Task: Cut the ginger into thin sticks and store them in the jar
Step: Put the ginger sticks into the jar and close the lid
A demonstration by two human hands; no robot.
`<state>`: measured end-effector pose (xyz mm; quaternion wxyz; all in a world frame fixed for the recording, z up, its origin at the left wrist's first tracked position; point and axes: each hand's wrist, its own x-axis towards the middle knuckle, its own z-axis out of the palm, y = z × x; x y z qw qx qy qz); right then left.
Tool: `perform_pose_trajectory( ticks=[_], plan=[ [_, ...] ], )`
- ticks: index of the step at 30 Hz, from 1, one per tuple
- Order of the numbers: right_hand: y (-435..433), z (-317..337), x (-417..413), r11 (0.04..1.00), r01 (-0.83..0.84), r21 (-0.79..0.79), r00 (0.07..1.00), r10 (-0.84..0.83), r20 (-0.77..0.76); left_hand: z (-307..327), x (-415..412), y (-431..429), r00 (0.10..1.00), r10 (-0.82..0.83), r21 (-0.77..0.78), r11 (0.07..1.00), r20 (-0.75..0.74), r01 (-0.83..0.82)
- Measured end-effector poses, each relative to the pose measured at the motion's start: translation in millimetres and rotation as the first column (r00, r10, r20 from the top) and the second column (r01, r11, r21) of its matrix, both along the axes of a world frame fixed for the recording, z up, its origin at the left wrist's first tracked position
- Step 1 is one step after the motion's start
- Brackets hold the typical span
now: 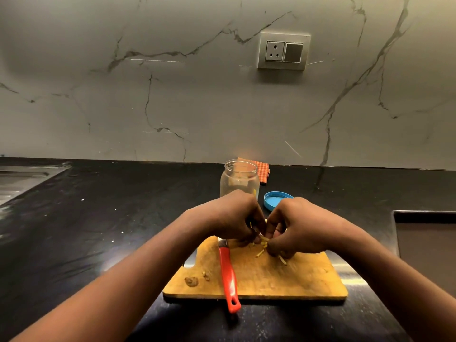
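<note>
From the head camera, the cutting looks done and the gathering step is on. The left hand point(232, 218) and the right hand point(301, 228) meet at the far part of the wooden cutting board point(271, 280); the fingers of both hands are curled down with the tips close together, and they seem to pinch a small bunch of ginger sticks point(262, 239). A few more sticks lie loose on the board just beside the right hand's fingertips.

The glass jar point(239, 180) stands open on the black counter point(98, 230) just behind the left hand; something yellow shows inside it, maybe ginger. I think the next move is to lift the bunch, keep the pinch tight so no stick drops, and carry it over the rim of the jar.

The red-handled knife point(228, 272) lies on the board near the left hand, its handle sticking out over the near edge; an arm could bump it. The blue lid point(276, 199) lies beside the jar; an orange checked cloth point(262, 170) sits behind it. Brown ginger scraps point(191, 281) sit at the board's near left corner. A sink point(22, 178) is far left; a wall socket point(283, 50) is up on the marble wall.
</note>
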<state>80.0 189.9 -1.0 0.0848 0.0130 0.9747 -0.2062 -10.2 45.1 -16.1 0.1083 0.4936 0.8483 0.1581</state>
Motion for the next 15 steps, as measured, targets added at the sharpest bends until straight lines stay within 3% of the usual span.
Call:
perform_pose_trajectory(
  ticks=[11,15],
  plan=[
    [-2,1,2,0.996,0.039,-0.084,0.996,-0.045,-0.073,-1,3,-5,1.000,0.010,0.034,0.999,-0.028,-0.009],
    [4,9,2,0.987,0.037,-0.156,0.996,-0.049,-0.072,4,2,-10,0.999,0.020,0.101,0.995,0.025,-0.023]
  ],
)
